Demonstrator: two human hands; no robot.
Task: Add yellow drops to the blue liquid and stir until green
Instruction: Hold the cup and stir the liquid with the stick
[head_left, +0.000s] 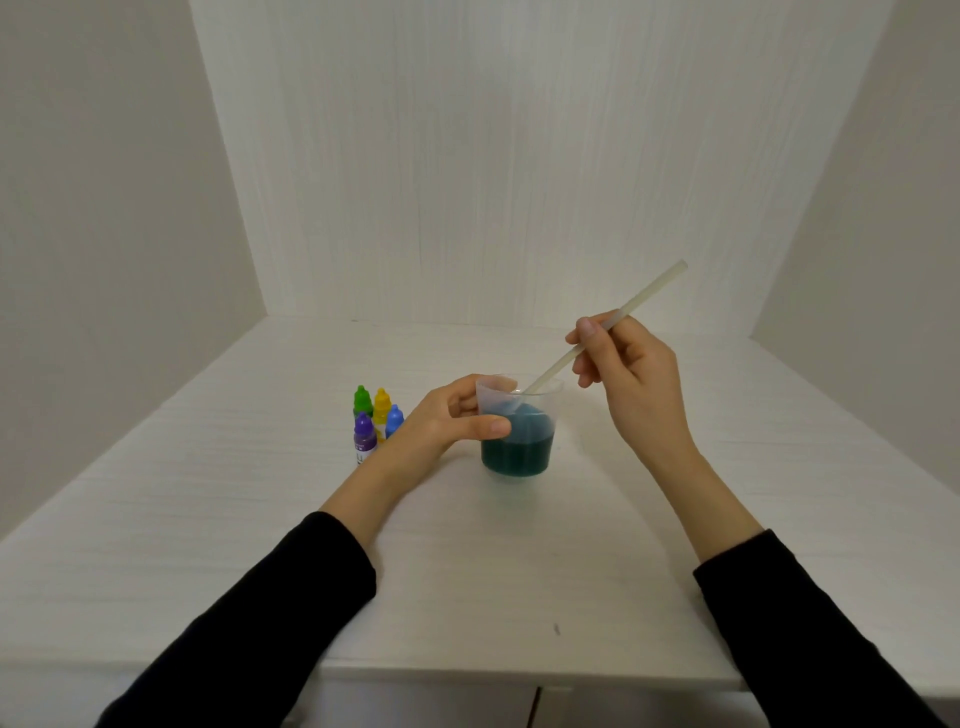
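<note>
Left hand (452, 421) grips the clear cup (519, 423) mid-table; right hand (631, 374) pinches the stir stick (608, 325), tip dipped in teal liquid (517, 447); recommend steady hold, slow circles off the wall until uniformly green.

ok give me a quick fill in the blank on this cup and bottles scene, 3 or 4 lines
1. The right hand pinches a pale ____ whose lower end dips into the cup.
2. The left hand grips the cup on the ____.
3. The liquid in the cup looks dark ____.
4. The dropper bottle nearest the camera has a ____ cap.

Missing words: straw; table; teal; purple
</note>
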